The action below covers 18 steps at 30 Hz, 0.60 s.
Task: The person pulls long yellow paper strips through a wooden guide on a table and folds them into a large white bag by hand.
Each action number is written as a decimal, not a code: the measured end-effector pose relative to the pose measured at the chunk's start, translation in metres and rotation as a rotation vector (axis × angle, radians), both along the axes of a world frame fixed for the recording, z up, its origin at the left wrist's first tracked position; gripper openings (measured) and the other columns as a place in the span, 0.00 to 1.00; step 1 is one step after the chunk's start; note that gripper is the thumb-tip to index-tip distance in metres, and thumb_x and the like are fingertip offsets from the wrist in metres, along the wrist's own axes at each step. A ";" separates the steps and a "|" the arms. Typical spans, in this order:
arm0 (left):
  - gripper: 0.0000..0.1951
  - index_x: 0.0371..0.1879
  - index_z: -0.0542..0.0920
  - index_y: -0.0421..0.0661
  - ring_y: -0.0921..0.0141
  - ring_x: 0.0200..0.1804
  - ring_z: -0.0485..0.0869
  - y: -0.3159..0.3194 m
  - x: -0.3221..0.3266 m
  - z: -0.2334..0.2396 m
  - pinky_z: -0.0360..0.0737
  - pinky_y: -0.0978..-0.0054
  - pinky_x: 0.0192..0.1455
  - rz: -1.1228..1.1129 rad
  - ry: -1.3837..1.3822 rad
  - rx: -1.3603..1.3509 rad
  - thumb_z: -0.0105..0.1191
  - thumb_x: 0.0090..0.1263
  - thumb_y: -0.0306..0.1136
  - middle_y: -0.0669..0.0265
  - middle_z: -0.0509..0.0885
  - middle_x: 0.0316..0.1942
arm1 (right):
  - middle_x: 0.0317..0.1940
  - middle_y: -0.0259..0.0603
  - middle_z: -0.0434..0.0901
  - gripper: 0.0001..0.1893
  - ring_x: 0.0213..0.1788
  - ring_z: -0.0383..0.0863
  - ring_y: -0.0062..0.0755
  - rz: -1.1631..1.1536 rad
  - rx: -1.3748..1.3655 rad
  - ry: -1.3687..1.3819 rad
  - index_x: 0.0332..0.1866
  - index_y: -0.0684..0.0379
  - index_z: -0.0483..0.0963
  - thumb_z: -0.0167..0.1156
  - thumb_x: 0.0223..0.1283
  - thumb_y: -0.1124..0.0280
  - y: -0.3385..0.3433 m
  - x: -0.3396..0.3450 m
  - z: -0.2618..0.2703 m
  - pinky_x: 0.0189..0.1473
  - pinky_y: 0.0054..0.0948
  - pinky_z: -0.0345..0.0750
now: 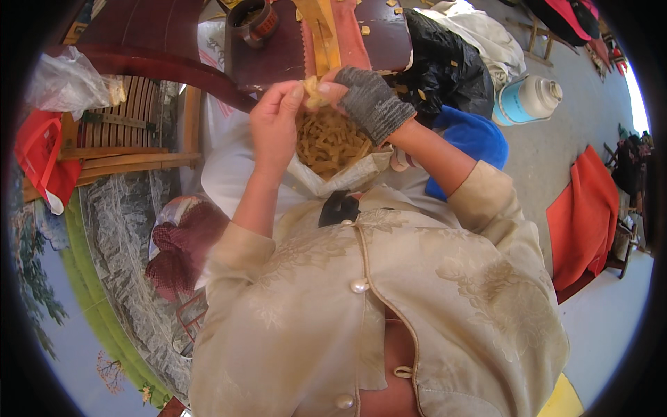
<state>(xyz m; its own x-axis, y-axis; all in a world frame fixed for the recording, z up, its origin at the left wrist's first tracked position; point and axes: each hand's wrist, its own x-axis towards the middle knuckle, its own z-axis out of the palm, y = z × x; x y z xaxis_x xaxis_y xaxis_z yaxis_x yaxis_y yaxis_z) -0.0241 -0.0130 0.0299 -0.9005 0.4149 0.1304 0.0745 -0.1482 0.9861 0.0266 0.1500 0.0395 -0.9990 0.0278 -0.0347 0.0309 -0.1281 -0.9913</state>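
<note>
My left hand (276, 120), bare, pinches one side of a small pale-yellow piece (313, 94), its material unclear. My right hand (359, 96) wears a grey knitted fingerless glove (372, 104) and grips the other side of that piece between thumb and fingers. Right below both hands, an open white woven sack (341, 174) between my legs holds many short brownish-yellow strips (331, 140). Just beyond my fingers, a long wooden board (320, 34) lies over a red cloth (351, 39) on a dark red table (388, 44).
A metal cup (252, 23) stands on the table, with several small yellow pieces scattered about. To the right are a black plastic bag (443, 62), a blue cloth (471, 138) and a thermos flask (529, 99). Wooden slatted furniture (127, 117) and a red bag (47, 156) are left.
</note>
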 end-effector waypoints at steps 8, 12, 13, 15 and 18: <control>0.03 0.35 0.77 0.40 0.77 0.32 0.79 0.013 0.002 0.003 0.78 0.82 0.39 -0.074 0.010 -0.040 0.55 0.65 0.24 0.68 0.80 0.29 | 0.20 0.31 0.72 0.13 0.23 0.71 0.20 -0.229 0.236 0.263 0.33 0.59 0.74 0.58 0.58 0.59 0.016 -0.020 -0.038 0.26 0.22 0.69; 0.02 0.33 0.77 0.39 0.78 0.31 0.79 0.005 -0.001 0.017 0.79 0.81 0.37 -0.186 -0.059 -0.062 0.56 0.64 0.24 0.69 0.80 0.28 | 0.21 0.36 0.74 0.12 0.26 0.74 0.25 -0.191 0.121 -0.218 0.32 0.58 0.75 0.57 0.58 0.59 0.039 -0.027 -0.020 0.31 0.26 0.72; 0.02 0.33 0.77 0.39 0.79 0.29 0.79 0.005 0.001 0.022 0.79 0.81 0.36 -0.194 -0.087 -0.067 0.56 0.64 0.23 0.69 0.80 0.28 | 0.22 0.39 0.75 0.11 0.27 0.75 0.27 -0.171 0.286 -0.140 0.31 0.58 0.76 0.57 0.58 0.60 0.050 -0.034 -0.038 0.33 0.28 0.73; 0.04 0.34 0.78 0.39 0.77 0.30 0.80 0.002 -0.003 0.021 0.78 0.80 0.36 -0.166 -0.113 -0.161 0.56 0.62 0.22 0.68 0.81 0.29 | 0.23 0.40 0.76 0.11 0.27 0.75 0.28 -0.260 0.328 0.085 0.30 0.59 0.76 0.57 0.57 0.62 0.045 -0.035 -0.048 0.34 0.28 0.73; 0.08 0.39 0.78 0.39 0.70 0.37 0.81 -0.004 -0.008 0.015 0.78 0.76 0.41 -0.037 0.136 -0.429 0.57 0.61 0.23 0.64 0.81 0.35 | 0.23 0.40 0.77 0.11 0.27 0.75 0.28 -0.295 0.508 0.261 0.29 0.61 0.75 0.58 0.56 0.63 0.031 -0.030 -0.042 0.35 0.28 0.73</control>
<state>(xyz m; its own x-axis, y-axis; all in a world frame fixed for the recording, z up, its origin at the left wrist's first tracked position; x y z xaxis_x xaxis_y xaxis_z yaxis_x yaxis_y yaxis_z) -0.0325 -0.0172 0.0448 -0.8705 0.4890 0.0559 0.2103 0.2669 0.9405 -0.0036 0.1809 -0.0026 -0.9207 0.2518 0.2983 -0.1842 0.3935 -0.9007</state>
